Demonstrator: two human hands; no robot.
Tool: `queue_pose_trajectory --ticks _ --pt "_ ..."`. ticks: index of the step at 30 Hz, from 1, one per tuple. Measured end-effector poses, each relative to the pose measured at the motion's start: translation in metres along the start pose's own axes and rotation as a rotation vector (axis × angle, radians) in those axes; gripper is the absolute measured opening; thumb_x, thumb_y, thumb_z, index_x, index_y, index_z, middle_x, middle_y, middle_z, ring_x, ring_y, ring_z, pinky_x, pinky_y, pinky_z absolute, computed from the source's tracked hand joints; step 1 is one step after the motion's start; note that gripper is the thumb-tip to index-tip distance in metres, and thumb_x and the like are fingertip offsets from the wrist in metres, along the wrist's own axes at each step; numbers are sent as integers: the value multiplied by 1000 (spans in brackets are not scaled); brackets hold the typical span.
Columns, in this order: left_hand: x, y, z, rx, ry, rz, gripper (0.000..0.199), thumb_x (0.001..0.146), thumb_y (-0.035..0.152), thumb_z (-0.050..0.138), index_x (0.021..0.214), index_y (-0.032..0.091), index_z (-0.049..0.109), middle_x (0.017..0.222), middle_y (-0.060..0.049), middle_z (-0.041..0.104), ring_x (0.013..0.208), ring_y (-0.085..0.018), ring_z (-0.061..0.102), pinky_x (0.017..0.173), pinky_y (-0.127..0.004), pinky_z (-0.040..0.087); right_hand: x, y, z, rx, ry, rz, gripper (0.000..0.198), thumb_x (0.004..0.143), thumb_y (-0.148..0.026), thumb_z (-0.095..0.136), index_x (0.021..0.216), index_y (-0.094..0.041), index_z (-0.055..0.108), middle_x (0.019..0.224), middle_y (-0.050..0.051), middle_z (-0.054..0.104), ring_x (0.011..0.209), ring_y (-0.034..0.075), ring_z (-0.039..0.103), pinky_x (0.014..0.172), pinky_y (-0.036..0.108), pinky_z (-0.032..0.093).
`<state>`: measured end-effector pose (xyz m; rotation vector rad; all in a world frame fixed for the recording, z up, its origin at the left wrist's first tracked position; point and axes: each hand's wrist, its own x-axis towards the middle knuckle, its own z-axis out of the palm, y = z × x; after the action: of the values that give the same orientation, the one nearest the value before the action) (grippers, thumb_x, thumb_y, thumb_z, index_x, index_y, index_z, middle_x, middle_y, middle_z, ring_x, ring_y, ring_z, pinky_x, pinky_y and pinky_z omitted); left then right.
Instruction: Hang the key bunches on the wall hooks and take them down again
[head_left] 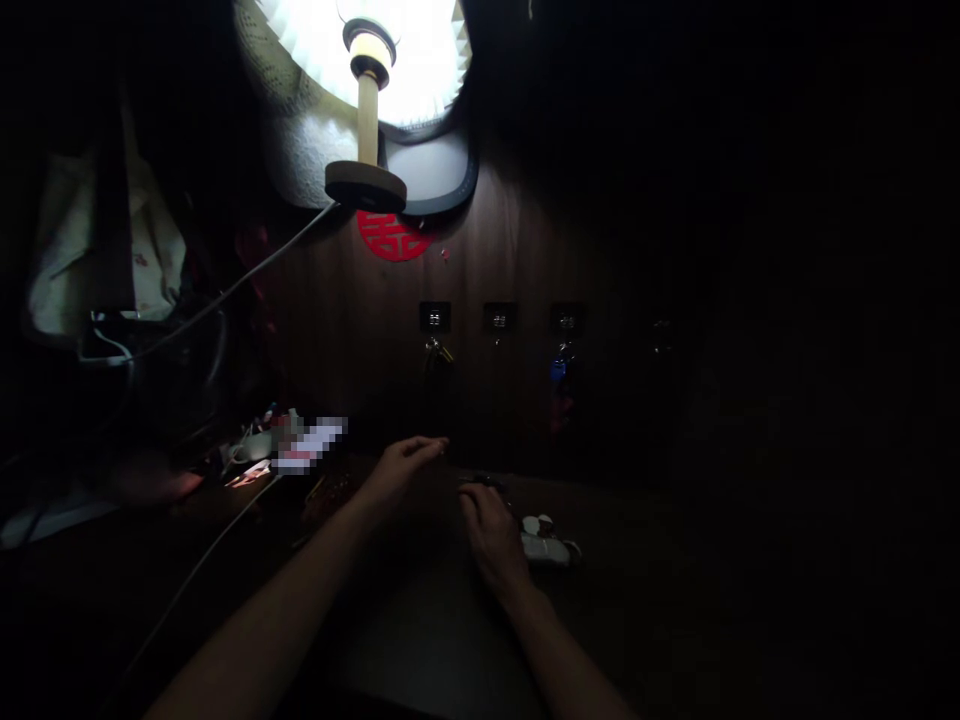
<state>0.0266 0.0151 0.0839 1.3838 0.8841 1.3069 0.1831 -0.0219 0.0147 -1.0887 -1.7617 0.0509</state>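
Note:
The scene is very dim. My left hand [405,463] reaches forward over the dark tabletop, its thumb and fingertips pinched together; whatever they hold, if anything, is too small and dark to make out. To its right, my right hand [495,535] is lower and nearer, fingers curled in a closed shape with their undersides hidden. Just beyond its fingertips lies a small dark object [491,482] with a thin pale tip, its kind unclear. A whitish lumpy object [547,545] sits right beside the right hand, partly covered by it.
A lit lamp [367,120] with a pleated shade hangs above; its white cord [247,268] runs left. Behind are hats [431,170], a red paper cutout [394,237] and hooks with keys [435,348]. A blurred-out bright panel [311,445], clutter and a cloth bag [150,250] are left.

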Motion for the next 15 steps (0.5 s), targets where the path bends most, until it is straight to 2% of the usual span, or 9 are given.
queue_pose_trajectory --ticks 6,10,15 --pt "27 30 0 -62 104 122 33 62 34 72 90 17 69 86 -4 70 76 -14 62 73 -26 45 0 3 0 -11 25 11 23 91 -27 36 96 -22 58 90 4 63 85 17 57 78 29 43" --pt "45 48 2 22 200 242 32 62 33 71 90 17 69 82 -3 70 75 -14 63 74 -28 47 0 4 -1 -24 20 22 23 90 -28 36 94 -22 59 90 4 64 86 17 58 78 29 43" --pt "74 65 8 177 356 468 22 65 28 67 84 15 67 83 -4 69 82 -17 64 79 -31 48 -1 7 -1 -17 20 61 24 90 -28 36 95 -22 58 89 4 63 84 16 59 76 27 43"
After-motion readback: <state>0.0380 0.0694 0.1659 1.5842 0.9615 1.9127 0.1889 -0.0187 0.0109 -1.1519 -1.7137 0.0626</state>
